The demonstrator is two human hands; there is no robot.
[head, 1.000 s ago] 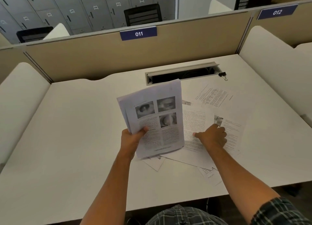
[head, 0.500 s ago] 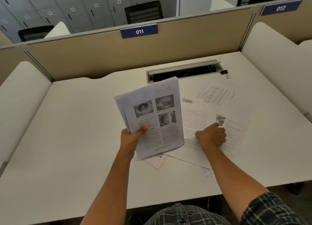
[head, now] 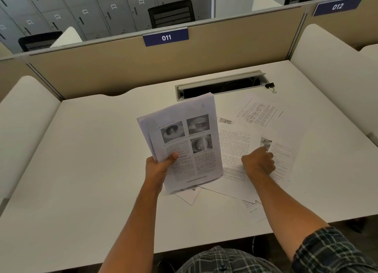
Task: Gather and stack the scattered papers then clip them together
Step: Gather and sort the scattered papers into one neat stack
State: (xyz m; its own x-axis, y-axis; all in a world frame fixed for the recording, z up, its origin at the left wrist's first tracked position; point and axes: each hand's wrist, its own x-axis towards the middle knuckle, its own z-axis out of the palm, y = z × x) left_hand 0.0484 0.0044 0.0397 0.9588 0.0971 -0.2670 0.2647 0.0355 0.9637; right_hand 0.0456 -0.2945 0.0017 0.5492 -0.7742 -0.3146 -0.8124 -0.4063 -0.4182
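My left hand (head: 158, 168) holds a stack of printed papers (head: 190, 141) upright above the white table (head: 92, 160), thumb on the front page with three photos. To its right, several loose sheets (head: 235, 147) lie overlapping on the table. My right hand (head: 258, 163) rests on them with fingers curled, fingertips at the edge of a sheet with a small photo (head: 284, 156). Another printed sheet (head: 259, 113) lies farther back. A black binder clip (head: 270, 86) sits at the back right, apart from both hands.
A long open cable slot (head: 221, 86) runs along the back of the table, just behind the stack. A beige partition (head: 122, 63) closes the back. White curved dividers stand at the left (head: 26, 113) and right (head: 331, 68). Paper corners (head: 189, 197) poke out near the front edge.
Both hands stay almost in place. The held stack sits slightly lower and my right fingertips have crept toward the small photo on the loose sheet.
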